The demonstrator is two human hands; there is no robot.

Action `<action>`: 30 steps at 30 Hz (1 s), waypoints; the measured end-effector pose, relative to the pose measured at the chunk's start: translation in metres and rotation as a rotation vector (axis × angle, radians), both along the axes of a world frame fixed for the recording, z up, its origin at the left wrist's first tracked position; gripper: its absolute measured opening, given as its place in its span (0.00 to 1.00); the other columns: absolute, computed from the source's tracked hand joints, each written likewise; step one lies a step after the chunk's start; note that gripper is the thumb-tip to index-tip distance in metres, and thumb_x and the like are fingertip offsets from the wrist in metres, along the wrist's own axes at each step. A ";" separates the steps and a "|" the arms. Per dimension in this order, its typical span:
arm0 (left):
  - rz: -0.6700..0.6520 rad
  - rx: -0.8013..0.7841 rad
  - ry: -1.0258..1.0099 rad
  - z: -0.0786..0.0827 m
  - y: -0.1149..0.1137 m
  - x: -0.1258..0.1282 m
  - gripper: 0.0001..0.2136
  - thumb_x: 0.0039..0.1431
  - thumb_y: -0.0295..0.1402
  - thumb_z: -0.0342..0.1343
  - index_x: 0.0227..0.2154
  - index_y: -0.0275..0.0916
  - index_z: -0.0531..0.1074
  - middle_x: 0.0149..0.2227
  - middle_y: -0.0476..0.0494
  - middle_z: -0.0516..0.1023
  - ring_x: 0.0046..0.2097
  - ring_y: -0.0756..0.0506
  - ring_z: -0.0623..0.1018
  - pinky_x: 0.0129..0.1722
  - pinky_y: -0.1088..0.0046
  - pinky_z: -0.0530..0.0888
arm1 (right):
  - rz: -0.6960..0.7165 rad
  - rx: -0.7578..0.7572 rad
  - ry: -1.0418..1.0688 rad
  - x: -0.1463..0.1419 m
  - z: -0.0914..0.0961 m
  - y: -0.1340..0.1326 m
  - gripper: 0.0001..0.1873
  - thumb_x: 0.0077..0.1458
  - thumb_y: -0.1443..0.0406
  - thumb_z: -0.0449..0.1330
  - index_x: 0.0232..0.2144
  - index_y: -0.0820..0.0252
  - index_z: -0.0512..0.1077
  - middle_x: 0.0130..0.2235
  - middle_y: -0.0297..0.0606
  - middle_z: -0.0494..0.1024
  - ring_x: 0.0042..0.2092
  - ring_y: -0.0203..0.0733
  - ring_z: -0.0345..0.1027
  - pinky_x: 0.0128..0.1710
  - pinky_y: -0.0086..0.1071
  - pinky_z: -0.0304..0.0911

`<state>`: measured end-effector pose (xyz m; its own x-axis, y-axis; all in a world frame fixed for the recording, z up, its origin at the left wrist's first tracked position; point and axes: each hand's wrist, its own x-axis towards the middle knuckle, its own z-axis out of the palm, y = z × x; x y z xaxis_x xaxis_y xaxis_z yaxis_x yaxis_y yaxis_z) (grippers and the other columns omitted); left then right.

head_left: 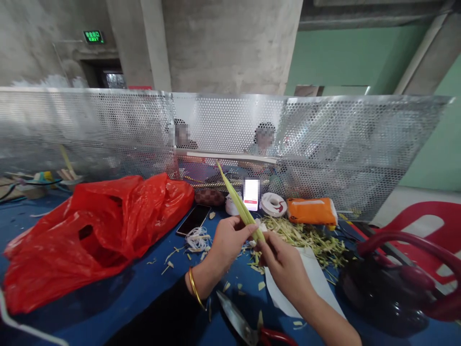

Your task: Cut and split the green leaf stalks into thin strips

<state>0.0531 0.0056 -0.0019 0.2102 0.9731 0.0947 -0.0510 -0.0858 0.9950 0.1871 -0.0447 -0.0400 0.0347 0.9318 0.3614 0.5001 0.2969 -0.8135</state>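
Over the middle of the blue table, a long pale green-yellow leaf strip (pixel 235 197), folded lengthwise, tapers to a point at its far end. My left hand (pixel 230 236) pinches it partway along between thumb and fingers. At the near, lower end, my right hand (pixel 283 262) has its fingertips closed on the same strip. What lies between the right fingertips is partly hidden. Below my hands rest scissors (pixel 239 319) with red handles. A white sheet of paper (pixel 317 274) lies under my right forearm, and a heap of leaf scraps (pixel 306 238) spreads behind it.
A red plastic bag (pixel 108 230) covers the table's left side. Beyond my hands are a dark phone (pixel 193 220), tangled white string (pixel 198 239), a lit screen (pixel 251 193), a white spool (pixel 273 204) and an orange pouch (pixel 311 211). A dark kettle (pixel 385 293) stands right, before a perforated metal screen (pixel 223 115).
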 end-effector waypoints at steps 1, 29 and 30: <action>0.002 -0.008 -0.008 0.000 -0.001 0.000 0.06 0.44 0.31 0.61 0.25 0.33 0.77 0.23 0.48 0.76 0.24 0.51 0.70 0.24 0.77 0.66 | 0.024 -0.040 0.092 -0.001 0.001 0.001 0.15 0.60 0.55 0.49 0.32 0.58 0.68 0.25 0.34 0.73 0.24 0.37 0.67 0.24 0.29 0.61; -0.114 1.112 0.983 0.002 -0.001 -0.014 0.10 0.61 0.31 0.47 0.37 0.41 0.74 0.32 0.44 0.78 0.37 0.44 0.76 0.54 0.61 0.60 | -0.187 0.265 -0.539 0.029 0.017 0.003 0.09 0.58 0.63 0.52 0.28 0.57 0.69 0.29 0.38 0.76 0.31 0.42 0.69 0.30 0.29 0.57; -0.131 1.035 1.005 -0.001 0.000 -0.013 0.11 0.62 0.32 0.46 0.36 0.40 0.74 0.31 0.43 0.78 0.35 0.45 0.76 0.49 0.64 0.63 | -0.181 0.250 -0.491 0.028 0.018 0.001 0.09 0.58 0.63 0.53 0.28 0.57 0.70 0.29 0.37 0.76 0.30 0.41 0.68 0.30 0.29 0.57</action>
<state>0.0400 0.0054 -0.0025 0.6908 0.5301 0.4917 0.5545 -0.8248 0.1102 0.2148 -0.0434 -0.0222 -0.0418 0.8109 0.5837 0.8616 0.3251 -0.3899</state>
